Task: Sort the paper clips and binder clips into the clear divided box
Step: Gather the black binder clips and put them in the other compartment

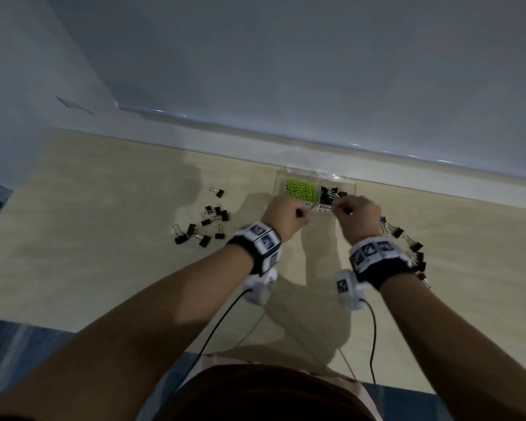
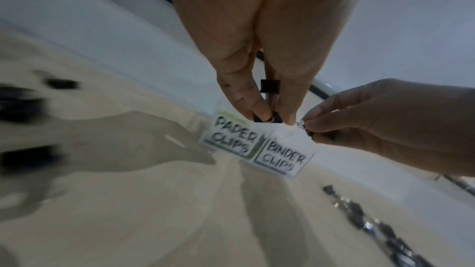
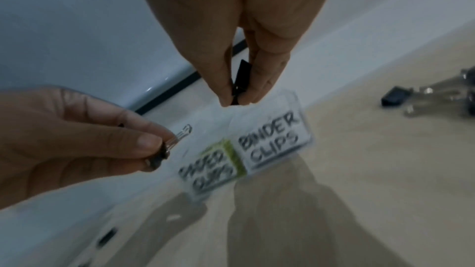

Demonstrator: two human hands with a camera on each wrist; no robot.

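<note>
The clear divided box (image 1: 317,172) stands near the far edge of the table. Its left compartment holds green paper clips (image 1: 300,189) and its right compartment holds black binder clips (image 1: 332,192). Labels on the front read PAPER CLIPS (image 2: 233,139) and BINDER CLIPS (image 2: 282,159). My left hand (image 1: 299,214) hovers in front of the box and pinches a black binder clip (image 2: 269,88). My right hand (image 1: 342,209) hovers over the binder compartment's front and pinches another black binder clip (image 3: 242,77).
Several loose binder clips (image 1: 205,223) lie on the beige table (image 1: 104,268) left of the box. Several more binder clips (image 1: 407,244) lie in a row to the right, partly behind my right wrist. A white ledge (image 1: 255,138) runs behind the box.
</note>
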